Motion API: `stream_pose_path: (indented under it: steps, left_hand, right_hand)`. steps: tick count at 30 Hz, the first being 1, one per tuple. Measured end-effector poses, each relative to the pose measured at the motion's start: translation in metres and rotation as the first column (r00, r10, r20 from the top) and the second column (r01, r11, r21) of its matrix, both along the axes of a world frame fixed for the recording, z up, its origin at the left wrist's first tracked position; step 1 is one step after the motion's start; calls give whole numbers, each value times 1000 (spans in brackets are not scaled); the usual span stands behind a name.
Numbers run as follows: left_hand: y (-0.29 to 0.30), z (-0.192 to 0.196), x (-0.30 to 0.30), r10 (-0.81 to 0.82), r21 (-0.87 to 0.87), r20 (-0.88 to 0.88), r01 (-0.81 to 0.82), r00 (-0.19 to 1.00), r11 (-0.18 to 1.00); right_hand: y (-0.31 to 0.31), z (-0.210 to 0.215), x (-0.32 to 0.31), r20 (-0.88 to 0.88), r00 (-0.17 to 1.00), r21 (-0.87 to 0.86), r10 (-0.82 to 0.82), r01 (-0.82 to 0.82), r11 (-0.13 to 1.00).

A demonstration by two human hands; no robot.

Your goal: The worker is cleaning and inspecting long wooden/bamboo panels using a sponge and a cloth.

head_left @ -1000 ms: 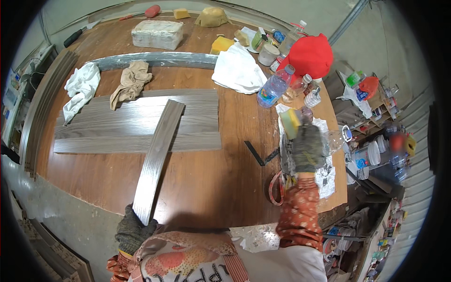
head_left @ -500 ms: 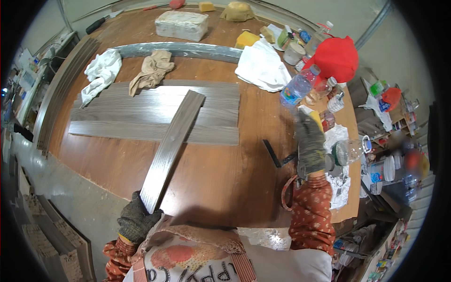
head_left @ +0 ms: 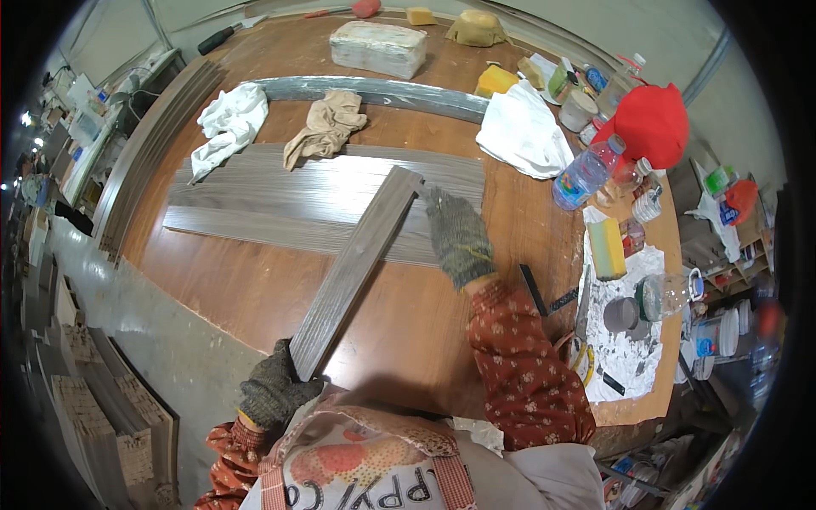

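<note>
A narrow grey wood-grain plank (head_left: 357,263) slants across the table, its far end lying over several similar grey boards (head_left: 255,204). My left hand (head_left: 276,391), in a dark knit glove, is closed around the plank's near end at the table's front edge. Beside the far end is my gloved right hand (head_left: 459,238), back upward, fingers drawn together and pointing away from me. Whatever those fingers hold, if anything, is hidden. To that hand's right lies a black angled square (head_left: 535,293).
A yellow sponge (head_left: 606,246) and a grey round lid (head_left: 620,314) rest on smeared white paper (head_left: 642,348) at right. Bottles (head_left: 588,174) and a red bag (head_left: 648,123) stand behind. Cloths (head_left: 327,127), a grey metal bar (head_left: 374,89) and a wrapped block (head_left: 378,49) occupy the back.
My right hand has moved left from beside the sponge to the plank's far end, uncovering the sponge. The whole view has shifted a little; my left hand keeps its hold.
</note>
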State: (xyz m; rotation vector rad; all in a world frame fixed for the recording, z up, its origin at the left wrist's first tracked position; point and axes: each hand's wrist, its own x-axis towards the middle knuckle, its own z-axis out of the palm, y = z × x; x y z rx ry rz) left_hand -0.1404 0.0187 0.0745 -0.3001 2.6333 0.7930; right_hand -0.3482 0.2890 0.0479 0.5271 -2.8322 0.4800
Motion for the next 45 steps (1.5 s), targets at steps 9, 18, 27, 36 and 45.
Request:
stream_pose_path:
  steps: [9, 18, 27, 36, 45]
  left_hand:
    - [-14, -10, 3, -9, 25, 25, 8, 1000, 1000]
    - [-14, -8, -1, 11, 113, 30, -14, 999, 994]
    - [-15, 0, -5, 35, 315, 37, -45, 999, 948]
    - [-3, -2, -8, 77, 306, 22, -80, 997, 949]
    - [-25, -37, 7, 238, 570, -37, -175, 971, 803]
  right_hand:
    - [-11, 4, 34, -174, 984, -261, 40, -86, 962]
    - [-24, -40, 33, -242, 966, -81, 92, -114, 990]
    - [2, -18, -17, 63, 988, -7, -141, 142, 990]
    - [29, -37, -12, -357, 909, -124, -217, 184, 975]
    - [209, 49, 70, -597, 575, -51, -559, 668, 742]
